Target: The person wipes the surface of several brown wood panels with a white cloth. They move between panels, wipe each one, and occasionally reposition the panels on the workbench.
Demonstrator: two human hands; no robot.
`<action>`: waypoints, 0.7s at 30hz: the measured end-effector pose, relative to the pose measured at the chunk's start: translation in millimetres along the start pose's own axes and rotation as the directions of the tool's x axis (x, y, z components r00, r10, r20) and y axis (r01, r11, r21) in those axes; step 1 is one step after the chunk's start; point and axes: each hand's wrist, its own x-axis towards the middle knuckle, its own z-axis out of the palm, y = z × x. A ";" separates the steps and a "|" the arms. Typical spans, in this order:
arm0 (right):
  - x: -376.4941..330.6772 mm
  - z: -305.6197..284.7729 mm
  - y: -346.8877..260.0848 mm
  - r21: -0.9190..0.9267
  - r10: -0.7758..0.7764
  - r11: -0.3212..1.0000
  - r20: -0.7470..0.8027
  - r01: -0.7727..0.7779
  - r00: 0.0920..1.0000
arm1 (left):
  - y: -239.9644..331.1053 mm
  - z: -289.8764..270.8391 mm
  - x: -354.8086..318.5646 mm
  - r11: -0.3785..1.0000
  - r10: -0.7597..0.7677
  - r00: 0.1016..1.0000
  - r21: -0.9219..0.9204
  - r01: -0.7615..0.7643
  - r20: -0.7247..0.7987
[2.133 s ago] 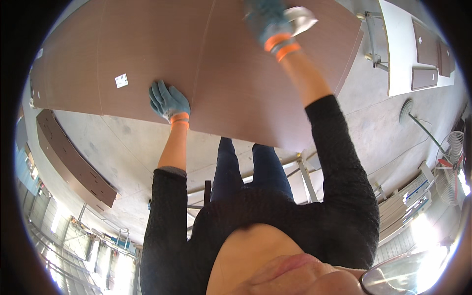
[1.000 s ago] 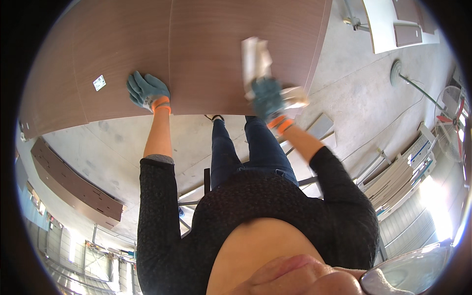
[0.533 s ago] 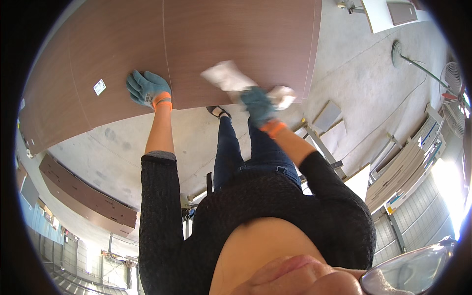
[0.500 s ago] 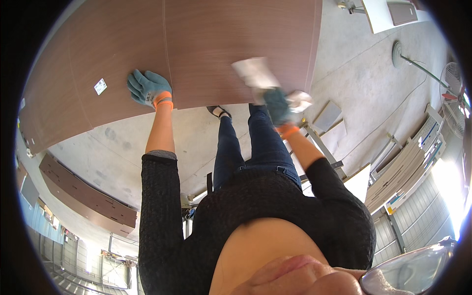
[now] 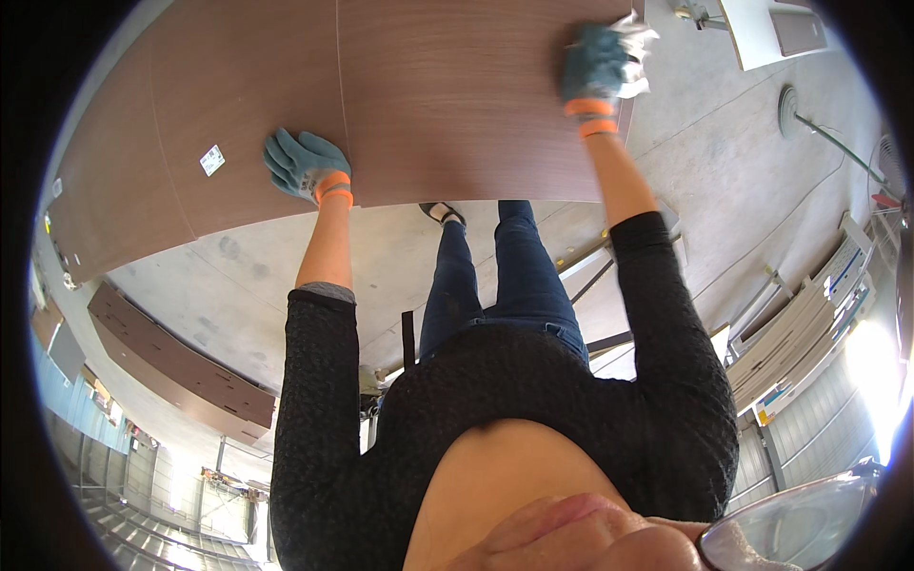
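Note:
A large brown wood-grain panel (image 5: 428, 105) lies flat in front of me. My left hand (image 5: 305, 167), in a blue glove with an orange cuff, rests flat on the panel near its near edge, fingers spread and holding nothing. My right hand (image 5: 595, 62), gloved the same way, is stretched out to the panel's far right part and grips a crumpled white cloth (image 5: 633, 38) pressed against the surface. My dark sleeves, torso and jeans fill the lower middle of the view.
A small white sticker (image 5: 211, 160) sits on the panel's left part. Stacked brown panels (image 5: 181, 366) lie on the concrete floor (image 5: 724, 190) at left. Metal trestle legs (image 5: 605, 276) stand under the panel. Light boards (image 5: 809, 314) are stacked at right.
My right hand with the white cloth has moved from the panel's near edge out to its far right part. My left hand has stayed flat on the panel.

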 end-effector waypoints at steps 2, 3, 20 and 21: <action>-52.9 -32.1 -61.9 -0.090 -0.282 0.959 -0.286 0.267 0.916 | -4.9 -5.0 2.0 0.999 -0.010 1.000 0.035 0.011 -0.026; -94.1 -40.2 -91.5 -0.193 -0.426 0.905 -0.407 0.379 0.808 | -2.9 -5.4 -0.4 0.999 -0.009 0.999 0.039 0.010 -0.032; -65.8 -107.5 -59.3 0.610 -0.342 0.179 -0.697 0.772 0.630 | 4.7 -4.5 3.4 0.999 0.034 0.999 0.020 -0.033 -0.039; -48.7 -87.2 -63.8 0.556 -0.365 0.210 -0.719 0.804 0.592 | 9.8 -2.3 3.6 0.999 0.042 0.999 0.002 -0.042 -0.029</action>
